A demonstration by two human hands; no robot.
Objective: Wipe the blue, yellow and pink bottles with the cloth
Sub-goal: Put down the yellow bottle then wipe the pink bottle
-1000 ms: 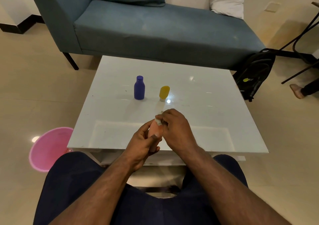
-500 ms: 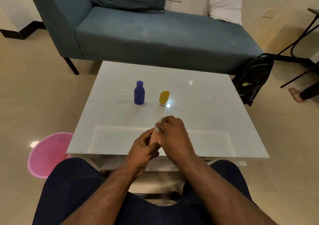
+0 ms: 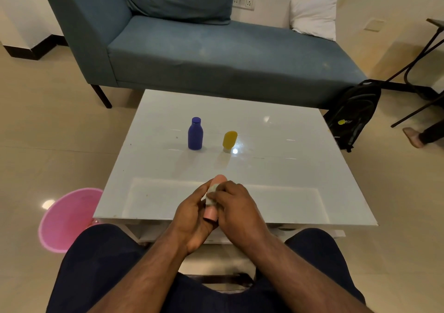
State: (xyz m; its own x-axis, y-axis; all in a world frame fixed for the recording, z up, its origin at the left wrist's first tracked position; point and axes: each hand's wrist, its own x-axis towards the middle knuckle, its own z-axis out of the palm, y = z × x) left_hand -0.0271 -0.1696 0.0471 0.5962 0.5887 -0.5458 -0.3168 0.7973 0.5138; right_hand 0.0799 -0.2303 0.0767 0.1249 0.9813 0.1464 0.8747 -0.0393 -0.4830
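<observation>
My left hand (image 3: 192, 214) grips the pink bottle (image 3: 218, 179) over the near edge of the white table (image 3: 276, 173); only its top and a strip of its lower body show between my hands. My right hand (image 3: 236, 207) pinches a small pale cloth (image 3: 211, 196) against the bottle's side. The blue bottle (image 3: 195, 133) stands upright near the table's middle. To its right stands the yellow bottle (image 3: 229, 141), resting on its pale cap.
A blue-grey sofa (image 3: 216, 55) stands behind the table. A pink bucket (image 3: 67, 219) sits on the floor at the left of my knee. A black backpack (image 3: 353, 113) leans at the table's right, with a person's foot (image 3: 412, 137) beyond it.
My right hand with the cloth has slid down the pink bottle toward me, uncovering the bottle's top. The blue and yellow bottles have not moved.
</observation>
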